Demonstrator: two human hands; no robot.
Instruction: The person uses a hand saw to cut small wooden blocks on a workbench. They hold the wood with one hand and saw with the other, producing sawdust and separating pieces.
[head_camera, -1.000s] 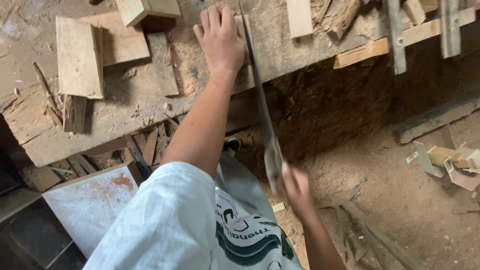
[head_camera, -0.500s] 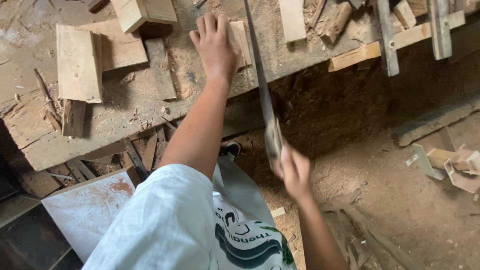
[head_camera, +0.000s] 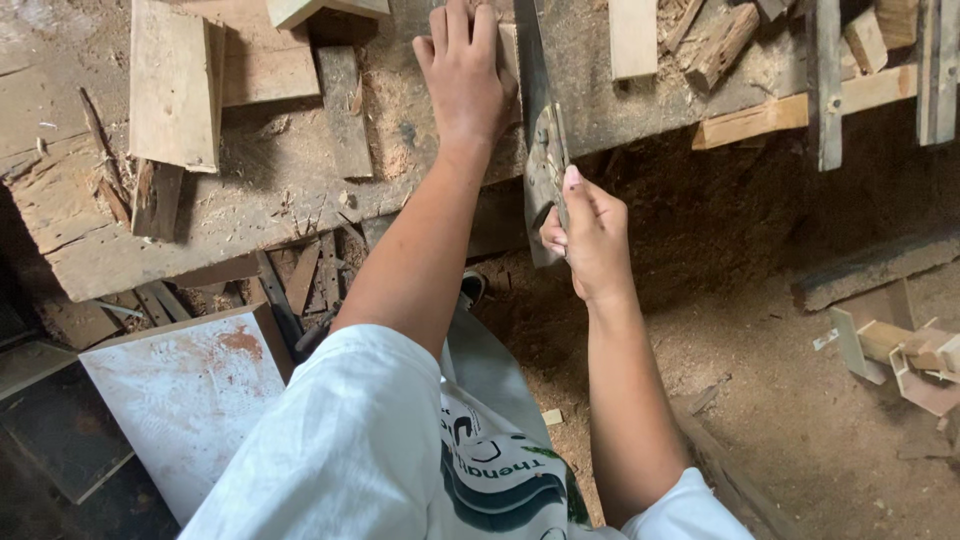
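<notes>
- At 12 o'clock in the head view, the left hand (head_camera: 465, 75) lies flat, fingers spread and pressing down on a pale wood piece (head_camera: 508, 55); only a thin strip of that piece shows past the knuckles.
- Just at 3 o'clock of that hand, a handsaw (head_camera: 532, 95) runs nearly straight up the frame: dull grey steel blade, worn and scuffed, wider toward the handle end.
- Right hand (head_camera: 590, 235) is closed round the saw's handle at roughly 6 o'clock of the blade, thumb up along it; the handle itself is mostly hidden by the fingers.
- Workbench (head_camera: 290, 190): rough grey plank, cracked at the edge, dusted with sawdust.
- Offcut board (head_camera: 172, 85) at 9 o'clock of the left hand, pale and flat, square-cut.
- Long light batten (head_camera: 790, 112) at 3 o'clock, tilted, well apart from the saw.
- White painted panel (head_camera: 185, 400) with rusty stains at 7 o'clock, below the bench.
- Floor (head_camera: 800, 420): loose brown dirt and shavings.
</notes>
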